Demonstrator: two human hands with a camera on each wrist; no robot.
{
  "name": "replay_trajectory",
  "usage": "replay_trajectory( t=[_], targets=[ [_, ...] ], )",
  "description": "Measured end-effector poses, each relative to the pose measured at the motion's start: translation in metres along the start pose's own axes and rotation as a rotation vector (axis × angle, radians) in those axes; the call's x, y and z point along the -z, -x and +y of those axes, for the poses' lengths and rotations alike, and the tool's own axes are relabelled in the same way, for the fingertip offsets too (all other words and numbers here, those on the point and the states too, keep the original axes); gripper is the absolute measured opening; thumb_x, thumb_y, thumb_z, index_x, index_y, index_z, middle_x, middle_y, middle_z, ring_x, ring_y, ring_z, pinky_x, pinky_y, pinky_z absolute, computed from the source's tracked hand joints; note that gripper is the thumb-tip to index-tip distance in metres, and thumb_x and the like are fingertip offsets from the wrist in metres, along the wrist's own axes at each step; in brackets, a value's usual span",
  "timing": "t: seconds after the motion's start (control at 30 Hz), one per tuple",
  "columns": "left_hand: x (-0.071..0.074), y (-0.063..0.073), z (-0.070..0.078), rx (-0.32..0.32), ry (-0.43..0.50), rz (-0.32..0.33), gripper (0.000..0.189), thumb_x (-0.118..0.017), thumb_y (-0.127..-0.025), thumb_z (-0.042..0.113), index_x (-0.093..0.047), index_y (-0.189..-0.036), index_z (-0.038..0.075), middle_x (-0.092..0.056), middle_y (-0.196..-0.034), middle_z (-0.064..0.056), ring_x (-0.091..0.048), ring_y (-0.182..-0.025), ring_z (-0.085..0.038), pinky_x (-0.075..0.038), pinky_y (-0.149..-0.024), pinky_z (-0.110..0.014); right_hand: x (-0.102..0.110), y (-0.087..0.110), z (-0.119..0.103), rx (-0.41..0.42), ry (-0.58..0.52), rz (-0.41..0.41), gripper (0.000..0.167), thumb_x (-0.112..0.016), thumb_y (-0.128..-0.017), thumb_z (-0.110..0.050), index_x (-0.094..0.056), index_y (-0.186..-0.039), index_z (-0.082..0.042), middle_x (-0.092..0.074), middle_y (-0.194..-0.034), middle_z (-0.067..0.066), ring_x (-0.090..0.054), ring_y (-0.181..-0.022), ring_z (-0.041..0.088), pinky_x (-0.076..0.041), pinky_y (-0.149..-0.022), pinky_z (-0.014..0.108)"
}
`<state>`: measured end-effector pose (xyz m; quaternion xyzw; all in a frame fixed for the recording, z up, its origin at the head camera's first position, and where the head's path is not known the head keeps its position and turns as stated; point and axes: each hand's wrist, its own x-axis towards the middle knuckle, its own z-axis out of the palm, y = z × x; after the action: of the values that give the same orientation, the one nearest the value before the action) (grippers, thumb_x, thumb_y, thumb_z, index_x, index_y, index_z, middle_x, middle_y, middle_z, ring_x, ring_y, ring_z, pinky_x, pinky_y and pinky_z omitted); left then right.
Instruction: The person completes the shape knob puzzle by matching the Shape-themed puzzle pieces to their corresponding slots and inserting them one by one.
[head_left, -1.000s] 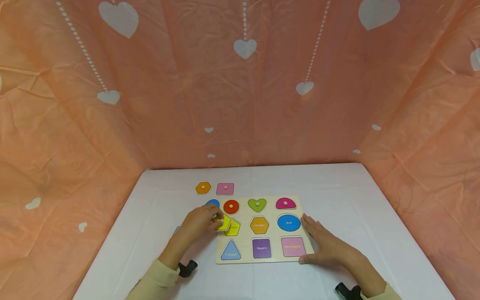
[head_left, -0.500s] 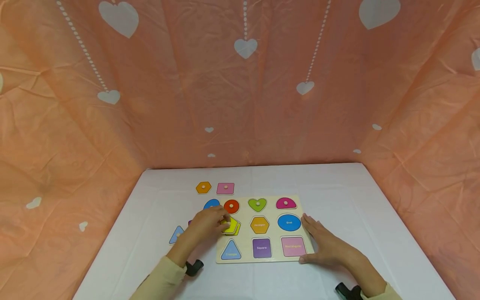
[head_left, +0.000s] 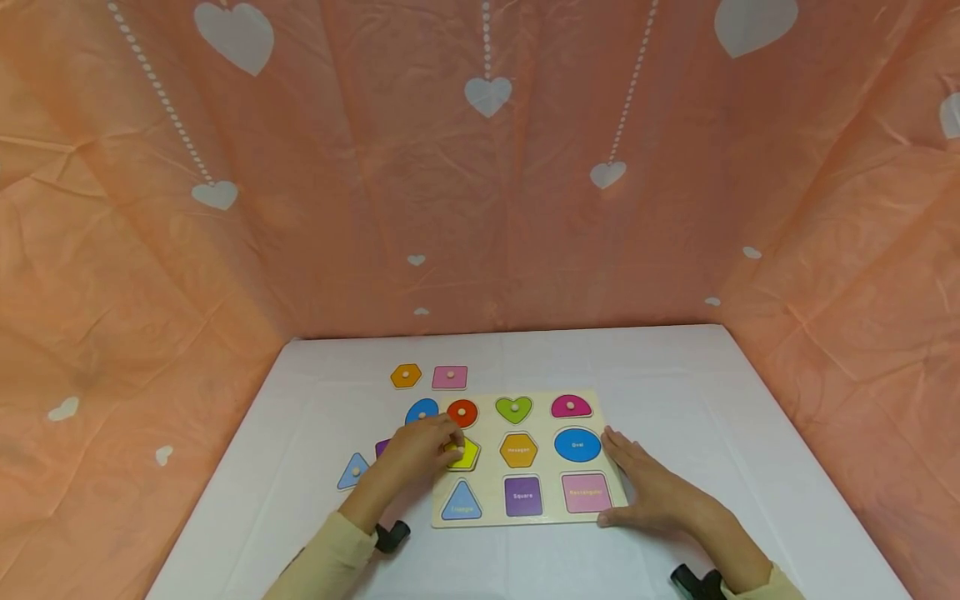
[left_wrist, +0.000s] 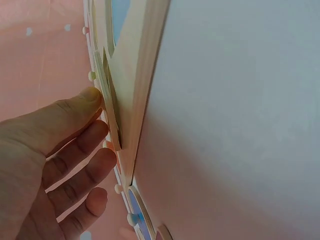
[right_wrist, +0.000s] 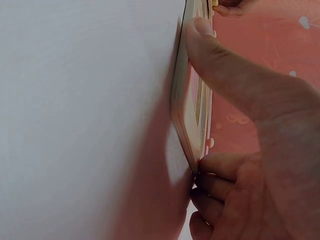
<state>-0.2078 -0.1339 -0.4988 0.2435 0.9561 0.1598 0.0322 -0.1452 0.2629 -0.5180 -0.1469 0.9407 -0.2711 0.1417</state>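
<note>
My left hand pinches a yellow pentagon puzzle piece over the pentagon space of a wooden shape board. In the left wrist view the piece leans at a slight slant against the board face, with the thumb at its knob side. My fingers hide part of it from the head camera. My right hand rests at the board's right side, fingers straight along the edge and thumb at the front corner. A red circle, green heart and magenta half circle with knobs sit in the top row.
Left of the board lie a blue knobbed piece, a purple piece partly behind my left hand, and a light blue triangle. Behind it are an orange hexagon and a pink piece. A patterned orange cloth surrounds the white table.
My left hand has moved right with the yellow pentagon, which now covers the printed pentagon on the board. The triangle and purple piece came into sight. My right hand has stayed put.
</note>
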Motion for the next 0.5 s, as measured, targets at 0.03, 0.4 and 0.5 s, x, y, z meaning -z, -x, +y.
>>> replay_trajectory(
  t=[0.03, 0.4, 0.5],
  targets=[
    [-0.0007, -0.0003, -0.0003, 0.001, 0.002, -0.001, 0.012, -0.085, -0.095, 0.027, -0.077, -0.103, 0.022, -0.065, -0.096, 0.010, -0.057, -0.089, -0.011, -0.056, -0.086, -0.035, -0.0001, 0.0000, 0.0000, -0.001, 0.000, 0.000, 0.130, -0.095, -0.071, -0.060, -0.030, -0.168, -0.003, -0.026, -0.175, 0.020, -0.023, -0.157, 0.055, -0.032, -0.120, 0.068],
    [-0.0039, -0.0008, 0.0004, 0.002, 0.013, -0.015, 0.013, -0.085, -0.095, 0.027, -0.076, -0.103, 0.022, -0.062, -0.094, 0.011, -0.057, -0.088, -0.010, -0.056, -0.086, -0.033, -0.0009, -0.0006, -0.0002, -0.012, 0.007, -0.002, 0.130, -0.094, -0.070, -0.061, -0.030, -0.168, -0.005, -0.026, -0.175, 0.019, -0.022, -0.158, 0.054, -0.032, -0.120, 0.068],
    [-0.0035, -0.0009, 0.0010, 0.010, 0.015, -0.016, 0.013, -0.085, -0.095, 0.027, -0.076, -0.102, 0.022, -0.062, -0.094, 0.010, -0.057, -0.088, -0.010, -0.056, -0.085, -0.034, -0.0009, -0.0007, -0.0004, -0.014, 0.010, -0.003, 0.131, -0.094, -0.070, -0.062, -0.029, -0.169, -0.005, -0.026, -0.175, 0.019, -0.022, -0.158, 0.053, -0.032, -0.120, 0.069]
  ],
)
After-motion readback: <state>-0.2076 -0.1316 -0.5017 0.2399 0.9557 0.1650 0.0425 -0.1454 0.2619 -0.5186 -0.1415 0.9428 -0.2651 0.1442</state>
